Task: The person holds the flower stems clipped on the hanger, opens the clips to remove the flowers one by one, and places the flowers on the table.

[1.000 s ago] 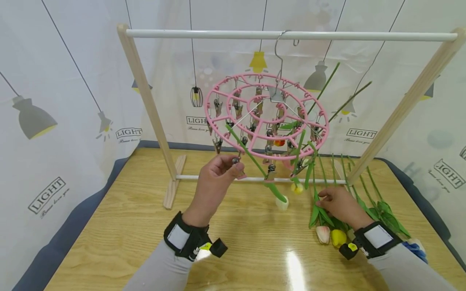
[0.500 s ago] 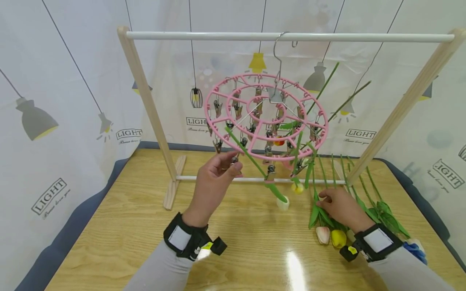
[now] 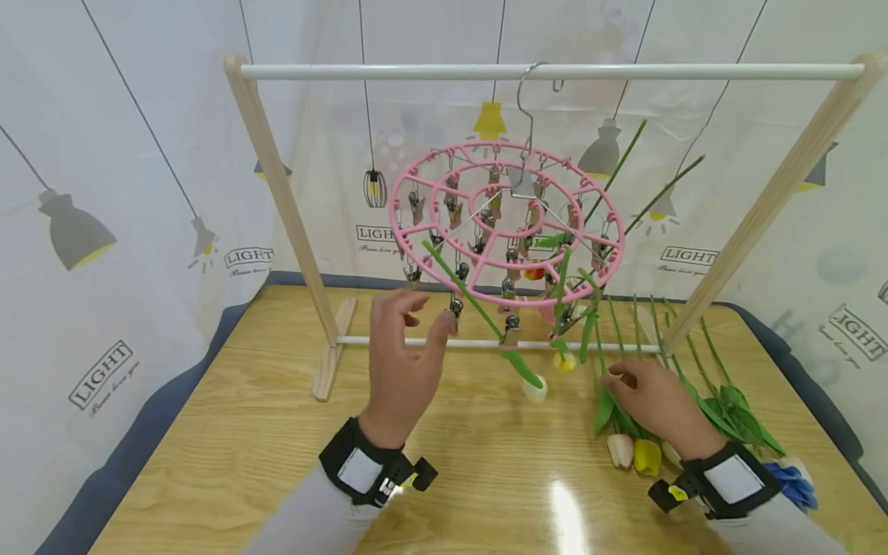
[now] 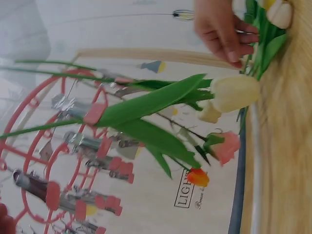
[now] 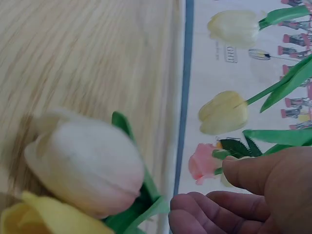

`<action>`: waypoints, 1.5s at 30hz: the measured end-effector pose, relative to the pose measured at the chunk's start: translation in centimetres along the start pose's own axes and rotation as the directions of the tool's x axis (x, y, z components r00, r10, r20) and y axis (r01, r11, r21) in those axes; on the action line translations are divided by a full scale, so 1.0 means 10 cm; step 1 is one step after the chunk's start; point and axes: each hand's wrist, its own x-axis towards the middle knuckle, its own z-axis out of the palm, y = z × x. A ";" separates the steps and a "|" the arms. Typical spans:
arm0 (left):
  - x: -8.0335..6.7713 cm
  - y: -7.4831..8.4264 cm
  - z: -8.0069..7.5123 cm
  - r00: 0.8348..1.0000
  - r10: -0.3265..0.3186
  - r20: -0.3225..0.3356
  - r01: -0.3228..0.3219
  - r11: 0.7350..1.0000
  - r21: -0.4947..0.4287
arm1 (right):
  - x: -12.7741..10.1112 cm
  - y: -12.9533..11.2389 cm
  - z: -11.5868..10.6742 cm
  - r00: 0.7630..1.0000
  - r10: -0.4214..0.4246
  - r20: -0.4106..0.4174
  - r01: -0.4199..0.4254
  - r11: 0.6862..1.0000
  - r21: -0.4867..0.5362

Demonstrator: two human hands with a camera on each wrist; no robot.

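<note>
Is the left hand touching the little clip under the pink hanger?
Cannot tell. In the head view the left hand's thumb tip sits right at the clip, but no contact or gap shows plainly.

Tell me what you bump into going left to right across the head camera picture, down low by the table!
Left wooden post foot → left hand → hanging white tulip → right hand → blue flower at the table's right edge.
</note>
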 end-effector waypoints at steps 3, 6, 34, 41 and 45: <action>-0.12 0.04 0.07 0.990 0.140 -0.016 -0.140 0.990 -0.009 | -0.05 -0.08 -0.04 1.000 0.008 0.007 -0.009 1.000 0.029; -0.25 0.09 0.14 0.988 0.117 0.101 -0.112 0.992 -0.051 | -0.10 -0.16 -0.06 1.000 0.021 0.011 -0.022 0.998 0.054; -0.33 -0.17 0.60 0.719 -0.438 0.540 0.649 0.700 -0.298 | -0.38 -0.72 -0.04 0.999 -0.039 0.025 0.031 0.966 0.257; -0.38 -0.21 0.58 0.751 -0.353 0.558 0.597 0.723 -0.346 | -0.42 -0.78 0.00 0.993 -0.119 0.008 0.112 0.955 0.276; -0.40 -0.23 0.57 0.758 -0.330 0.563 0.583 0.731 -0.356 | -0.44 -0.83 0.03 0.987 -0.157 -0.031 0.158 0.925 0.345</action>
